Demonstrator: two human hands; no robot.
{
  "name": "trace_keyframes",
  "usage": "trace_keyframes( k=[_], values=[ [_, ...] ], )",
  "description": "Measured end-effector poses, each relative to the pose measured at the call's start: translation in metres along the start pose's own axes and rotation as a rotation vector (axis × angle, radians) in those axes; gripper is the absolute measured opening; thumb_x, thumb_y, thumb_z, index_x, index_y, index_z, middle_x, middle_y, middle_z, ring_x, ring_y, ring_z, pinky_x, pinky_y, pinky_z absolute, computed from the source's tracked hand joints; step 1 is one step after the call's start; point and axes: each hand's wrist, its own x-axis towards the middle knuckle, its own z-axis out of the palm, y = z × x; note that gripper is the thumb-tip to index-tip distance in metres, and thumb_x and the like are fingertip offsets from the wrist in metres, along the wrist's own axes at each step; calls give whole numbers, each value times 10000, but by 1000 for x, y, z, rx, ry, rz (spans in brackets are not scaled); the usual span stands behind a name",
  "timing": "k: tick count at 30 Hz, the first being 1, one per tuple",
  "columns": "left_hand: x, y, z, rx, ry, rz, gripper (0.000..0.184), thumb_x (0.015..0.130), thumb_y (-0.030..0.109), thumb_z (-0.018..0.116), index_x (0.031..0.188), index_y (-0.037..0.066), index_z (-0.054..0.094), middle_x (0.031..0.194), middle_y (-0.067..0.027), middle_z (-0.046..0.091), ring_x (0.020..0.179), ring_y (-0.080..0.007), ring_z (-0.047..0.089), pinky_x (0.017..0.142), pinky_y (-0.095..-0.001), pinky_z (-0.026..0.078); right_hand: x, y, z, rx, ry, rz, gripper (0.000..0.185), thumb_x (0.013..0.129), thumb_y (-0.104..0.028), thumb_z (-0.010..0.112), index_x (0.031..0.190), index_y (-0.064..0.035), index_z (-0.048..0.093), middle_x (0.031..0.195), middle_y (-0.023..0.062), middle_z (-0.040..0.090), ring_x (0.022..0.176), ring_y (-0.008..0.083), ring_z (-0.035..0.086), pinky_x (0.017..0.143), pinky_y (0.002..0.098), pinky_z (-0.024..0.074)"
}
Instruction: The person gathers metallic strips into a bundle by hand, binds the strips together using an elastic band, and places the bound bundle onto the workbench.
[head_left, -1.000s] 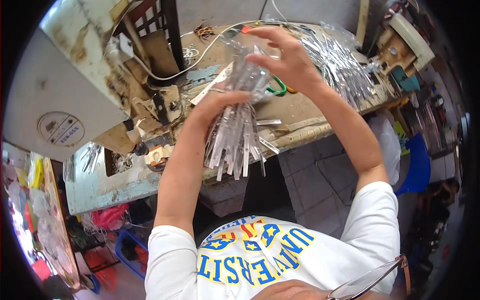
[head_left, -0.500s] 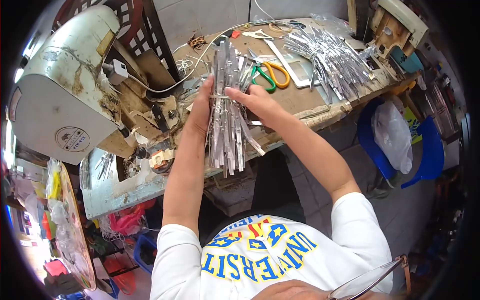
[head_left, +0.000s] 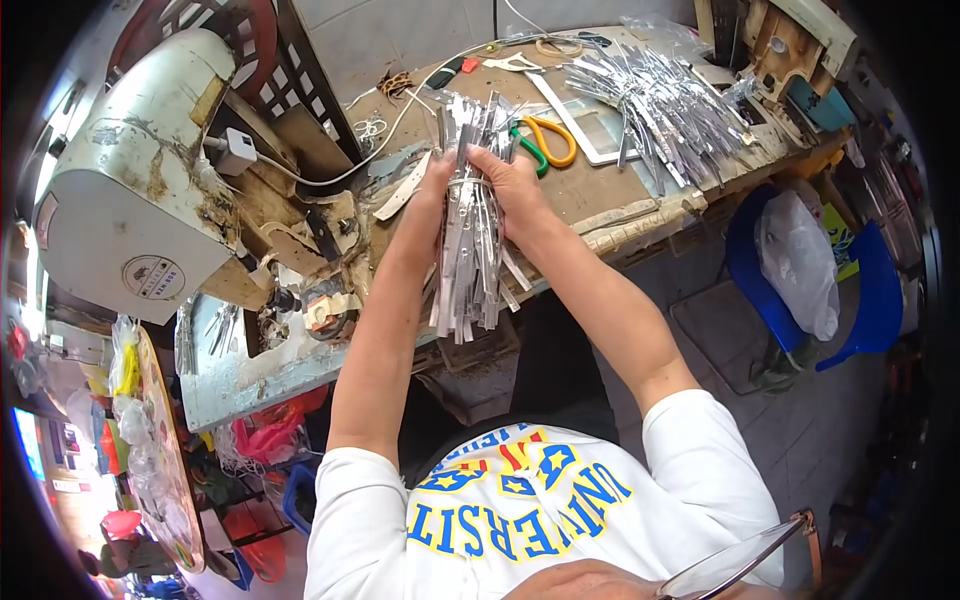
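A thick bundle of silvery metallic strips (head_left: 468, 250) stands roughly upright between my hands, with a thin band around its upper middle. My left hand (head_left: 432, 195) is closed against the bundle's left side. On the right side my right hand (head_left: 508, 185) grips it, the thumb lying across the front by the band. The strips' lower ends fan out past the table's front edge. Just behind my right hand, scissors with one green and one orange handle (head_left: 550, 142) lie on the table, their blades hidden by the bundle.
A worn sewing machine (head_left: 130, 180) fills the left side. A heap of similar strips (head_left: 655, 110) lies at the table's back right, beside a white angled frame (head_left: 575, 125). Another machine (head_left: 795, 45) stands at far right. A blue chair (head_left: 870, 290) holds a plastic bag (head_left: 798, 260).
My hands and the bundle have shifted slightly right, the strips now more tightly gathered. My left hand sits lower, and a pale flat piece beside it has come into view.
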Motion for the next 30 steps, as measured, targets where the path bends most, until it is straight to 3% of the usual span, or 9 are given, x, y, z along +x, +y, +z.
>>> trace_keyframes(
  k=[3, 5, 10, 13, 14, 18, 24, 28, 30],
  values=[
    [-16, 14, 10, -82, -30, 1, 336, 893, 336, 463, 1002, 30, 551, 793, -79, 629, 647, -153, 630, 585, -276, 542, 4, 2, -5, 20, -38, -13, 299, 787, -111, 663, 1016, 20, 522, 881, 86, 614, 709, 167, 618, 619, 296, 530],
    [-14, 16, 6, 56, 12, -45, 318, 902, 239, 406, 1158, 64, 476, 927, -61, 596, 748, -126, 593, 663, -257, 496, 10, 1, -12, -5, -111, 31, 306, 788, -117, 665, 1028, 6, 520, 888, 80, 613, 737, 167, 617, 641, 296, 528],
    [-1, 16, 3, 446, 18, -33, 437, 875, 253, 389, 1242, 20, 430, 1052, -98, 563, 931, -142, 540, 846, -276, 411, 5, -17, -7, -196, -154, 50, 943, 603, -282, 833, 1306, -13, 265, 1122, 125, 515, 1001, 216, 535, 834, 346, 462],
    [-1, 15, 3, 664, 6, 108, 471, 872, 272, 382, 1247, -12, 418, 1147, -137, 528, 1033, -217, 505, 918, -310, 365, 2, -22, -11, -196, -221, 30, 1022, 598, -295, 836, 1340, -13, 192, 1170, 148, 486, 1041, 230, 511, 873, 349, 440],
    [1, 12, 0, 772, 20, 171, 469, 873, 267, 397, 1247, -14, 421, 1157, -145, 521, 1063, -219, 491, 929, -314, 358, 6, -21, -13, -242, -231, 16, 692, 663, -189, 794, 1201, -34, 387, 1047, 78, 545, 942, 167, 555, 794, 307, 473],
    [17, -5, -1, 1000, -90, 467, 497, 879, 251, 426, 1269, -54, 376, 1272, -180, 448, 1196, -269, 398, 1006, -337, 280, 17, -13, -6, -334, 15, -39, 489, 672, -90, 754, 1063, -33, 467, 945, 79, 587, 835, 162, 591, 730, 304, 492],
    [3, -6, 0, 1002, -68, 425, 635, 833, 217, 491, 1366, -43, 264, 1431, -164, 262, 1322, -248, 254, 1066, -310, 192, 20, -4, -7, -72, 149, -137, 401, 696, 41, 673, 1033, 2, 461, 901, 110, 598, 737, 195, 620, 625, 318, 535],
    [-26, 25, -3, 345, -410, 177, 560, 830, 137, 521, 1338, -27, 350, 1449, -117, 236, 1332, -179, 229, 1079, -315, 176, 28, -2, -12, 1, 180, -125, 363, 719, 90, 613, 1034, 29, 444, 882, 125, 593, 714, 213, 632, 581, 322, 555],
    [-27, 30, -7, 270, -383, 59, 510, 855, 132, 517, 1314, -42, 377, 1436, -109, 267, 1284, -167, 307, 1052, -314, 241, 25, -4, -7, -34, 208, -119, 326, 739, 89, 590, 1024, 27, 444, 858, 130, 591, 682, 211, 633, 552, 317, 556]
  ],
)
